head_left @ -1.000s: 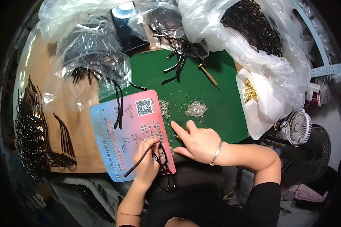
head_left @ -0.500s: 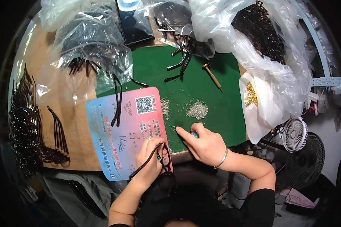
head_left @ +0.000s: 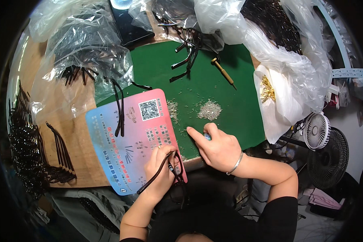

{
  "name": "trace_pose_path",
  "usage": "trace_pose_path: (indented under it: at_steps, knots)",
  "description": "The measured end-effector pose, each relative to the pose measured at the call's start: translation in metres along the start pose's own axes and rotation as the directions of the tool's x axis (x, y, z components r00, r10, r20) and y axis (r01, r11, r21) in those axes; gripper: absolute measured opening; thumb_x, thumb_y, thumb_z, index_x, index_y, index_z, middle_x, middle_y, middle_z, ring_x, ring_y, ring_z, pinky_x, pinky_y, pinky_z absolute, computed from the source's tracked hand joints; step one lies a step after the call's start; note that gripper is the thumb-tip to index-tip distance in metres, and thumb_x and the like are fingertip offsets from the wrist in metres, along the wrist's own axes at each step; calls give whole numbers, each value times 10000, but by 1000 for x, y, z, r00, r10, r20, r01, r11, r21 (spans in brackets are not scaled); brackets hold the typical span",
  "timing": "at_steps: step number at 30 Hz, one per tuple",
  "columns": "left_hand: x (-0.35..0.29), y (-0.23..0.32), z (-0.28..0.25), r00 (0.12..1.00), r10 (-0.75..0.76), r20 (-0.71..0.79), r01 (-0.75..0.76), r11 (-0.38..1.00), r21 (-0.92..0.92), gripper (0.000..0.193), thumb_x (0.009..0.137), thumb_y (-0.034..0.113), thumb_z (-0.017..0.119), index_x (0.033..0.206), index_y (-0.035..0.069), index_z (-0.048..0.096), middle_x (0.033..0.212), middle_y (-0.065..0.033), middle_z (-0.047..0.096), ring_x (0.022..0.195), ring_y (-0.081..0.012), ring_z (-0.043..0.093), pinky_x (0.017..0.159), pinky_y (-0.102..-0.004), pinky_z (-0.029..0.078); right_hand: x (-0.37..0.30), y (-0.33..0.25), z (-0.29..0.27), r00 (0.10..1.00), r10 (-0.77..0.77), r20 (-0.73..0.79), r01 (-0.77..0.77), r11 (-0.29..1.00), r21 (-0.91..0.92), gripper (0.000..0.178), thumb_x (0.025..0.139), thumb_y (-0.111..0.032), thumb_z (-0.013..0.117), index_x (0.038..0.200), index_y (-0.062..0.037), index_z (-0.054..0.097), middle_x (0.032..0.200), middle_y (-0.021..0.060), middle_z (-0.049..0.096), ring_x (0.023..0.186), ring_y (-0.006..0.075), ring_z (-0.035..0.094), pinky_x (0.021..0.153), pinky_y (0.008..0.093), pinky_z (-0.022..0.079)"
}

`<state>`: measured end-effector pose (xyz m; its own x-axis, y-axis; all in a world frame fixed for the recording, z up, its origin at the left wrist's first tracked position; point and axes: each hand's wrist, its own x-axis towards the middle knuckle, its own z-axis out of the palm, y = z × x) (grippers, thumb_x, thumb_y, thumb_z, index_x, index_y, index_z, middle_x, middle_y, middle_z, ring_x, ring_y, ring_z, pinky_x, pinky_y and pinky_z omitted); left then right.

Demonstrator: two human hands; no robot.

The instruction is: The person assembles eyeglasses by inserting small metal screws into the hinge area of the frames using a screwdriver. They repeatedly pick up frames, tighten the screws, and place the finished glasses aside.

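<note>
Glasses parts (head_left: 24, 149) line the left edge of the tabletop (head_left: 82, 141); a device (head_left: 130, 30) lies toward its far edge. A card (head_left: 139, 131) overlaps the near left of a mat (head_left: 246, 129), which bears piled bits (head_left: 209, 109) and, behind them, a screwdriver (head_left: 224, 74).

Our mat (head_left: 240, 109) was just plain green, and our card (head_left: 123, 138) kinda faded from blue to pink, with red and dark print plus a black-and-white checkered code (head_left: 149, 109). We had dark glasses (head_left: 178, 164), a silvery heap (head_left: 209, 110), gold bits (head_left: 267, 88), a brassy screwdriver (head_left: 222, 71), a silver bangle (head_left: 235, 164) and a white fan (head_left: 316, 131).
</note>
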<state>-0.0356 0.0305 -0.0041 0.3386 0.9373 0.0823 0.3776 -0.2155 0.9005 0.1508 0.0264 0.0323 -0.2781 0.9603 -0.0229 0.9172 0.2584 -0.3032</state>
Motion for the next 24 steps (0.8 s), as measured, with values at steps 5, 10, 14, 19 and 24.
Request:
trace_pose_path:
  at_steps: [5, 10, 14, 19, 24]
  knots:
    - [0, -2, 2, 1000, 13, -17, -13, 1000, 14, 173, 824, -116, 522, 960, -10, 536, 788, -91, 522, 577, -132, 581, 524, -242, 497, -2, 1, 4, 998, -31, -48, 29, 999, -32, 470, 707, -122, 625, 1171, -141, 551, 834, 83, 466, 542, 179, 532, 415, 285, 456]
    - [-1, -3, 1, 1000, 6, -19, -6, 1000, 7, 183, 818, -127, 520, 955, -7, 532, 794, -93, 528, 574, -135, 579, 522, -250, 488, 3, -2, 0, 1000, -1, 11, 2, 1000, -17, 440, 741, -97, 634, 1175, -130, 567, 846, 90, 475, 584, 194, 570, 446, 294, 457]
    - [-2, -2, 0, 999, -44, -4, 44, 999, -7, 216, 788, -89, 572, 963, 28, 524, 804, -109, 533, 634, -230, 571, 551, -306, 470, 2, 1, 6, 998, -47, -36, 46, 999, -28, 491, 696, -125, 631, 1181, -144, 550, 836, 82, 466, 534, 176, 525, 410, 286, 453]
    - [-1, 0, 1, 998, -65, -13, 65, 998, -16, 234, 771, -75, 589, 963, 42, 524, 809, -108, 534, 678, -275, 565, 572, -333, 464, 5, 1, 5, 998, -59, 3, 59, 998, -29, 506, 696, -123, 624, 1194, -161, 548, 838, 86, 467, 515, 187, 514, 418, 291, 464]
    - [4, -1, -3, 999, 13, 53, -15, 999, 47, 195, 811, -121, 537, 967, -6, 530, 780, -87, 533, 584, -131, 566, 512, -246, 478, 12, 13, -7, 979, -66, 191, 40, 990, 134, 470, 766, -115, 577, 1227, -172, 508, 856, 121, 467, 558, 251, 562, 461, 355, 496]
